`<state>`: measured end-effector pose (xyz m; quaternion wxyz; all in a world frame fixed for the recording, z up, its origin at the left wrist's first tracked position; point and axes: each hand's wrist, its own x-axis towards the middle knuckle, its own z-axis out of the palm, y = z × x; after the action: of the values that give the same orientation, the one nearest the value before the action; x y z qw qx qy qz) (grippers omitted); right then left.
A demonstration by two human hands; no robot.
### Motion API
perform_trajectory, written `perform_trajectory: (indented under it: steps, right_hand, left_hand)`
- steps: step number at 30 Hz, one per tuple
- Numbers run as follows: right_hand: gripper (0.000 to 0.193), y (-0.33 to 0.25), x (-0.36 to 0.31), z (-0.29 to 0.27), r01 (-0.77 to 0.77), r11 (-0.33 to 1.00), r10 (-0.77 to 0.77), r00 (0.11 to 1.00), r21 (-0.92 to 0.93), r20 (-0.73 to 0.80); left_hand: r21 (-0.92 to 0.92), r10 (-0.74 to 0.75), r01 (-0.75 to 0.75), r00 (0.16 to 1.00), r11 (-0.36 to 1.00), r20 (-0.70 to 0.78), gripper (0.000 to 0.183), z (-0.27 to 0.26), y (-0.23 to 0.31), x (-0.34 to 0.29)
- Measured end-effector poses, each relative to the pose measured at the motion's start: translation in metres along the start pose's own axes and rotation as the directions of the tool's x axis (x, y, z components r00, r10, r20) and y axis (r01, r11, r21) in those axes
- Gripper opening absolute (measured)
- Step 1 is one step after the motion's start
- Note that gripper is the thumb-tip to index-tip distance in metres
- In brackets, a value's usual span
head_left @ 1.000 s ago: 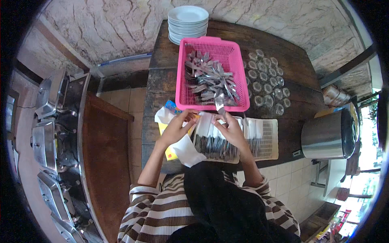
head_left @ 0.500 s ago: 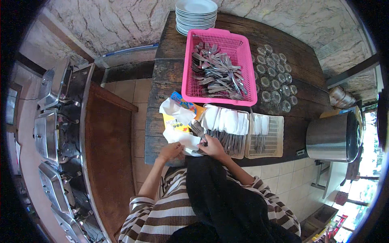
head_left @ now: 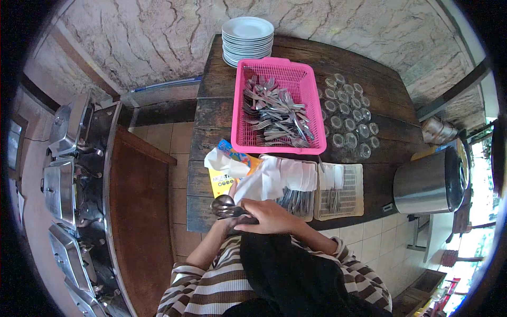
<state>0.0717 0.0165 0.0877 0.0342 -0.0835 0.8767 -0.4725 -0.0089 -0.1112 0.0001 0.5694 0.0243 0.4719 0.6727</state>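
Observation:
My two hands meet at the table's near edge. A spoon [head_left: 223,201] and a fork [head_left: 227,212] lie together, heads pointing left, with my right hand [head_left: 269,216] closed around their handle side. Beneath them is my left hand [head_left: 229,224], partly covered; one finger reaches up against a white paper napkin [head_left: 259,182], which it seems to grip. The napkin spreads over the wrapped cutlery [head_left: 298,175] in a cream basket. A yellow and blue tissue pack [head_left: 221,182] with a tissue sticking out lies just beyond my left hand.
A pink basket [head_left: 320,127] holds many loose forks and other cutlery. A second cream basket [head_left: 355,190] holds a few wrapped sets. Upturned glasses [head_left: 350,124], stacked white plates [head_left: 248,29] and a steel container [head_left: 428,182] stand around. Chafing dishes [head_left: 59,182] line the left counter.
The cutlery has come left and nearer me, spoon and fork heads now pointing left. The napkin has swung up and right, and my hands have drawn together. The view has shifted slightly.

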Motion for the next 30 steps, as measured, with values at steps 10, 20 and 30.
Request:
perform_trajectory:
  steps: [10,20,30]
  right_hand:
    - [0.027,0.051,-0.007,-0.079,-0.346,0.917,0.398,0.772,0.198,-0.495]
    - [0.021,0.005,-0.001,-0.087,-0.055,0.978,0.151,0.855,0.203,-0.495]
    - [0.015,-0.006,-0.016,-0.102,0.140,0.963,-0.051,0.934,0.232,-0.352]
  left_hand:
    - [-0.050,0.144,-0.139,0.982,0.989,0.118,0.049,0.006,0.021,0.018]
    - [-0.265,0.230,-0.190,0.965,0.945,0.129,0.086,0.017,0.021,0.041]
    - [-0.557,0.330,-0.348,0.934,0.754,-0.137,0.101,0.035,0.025,0.062]
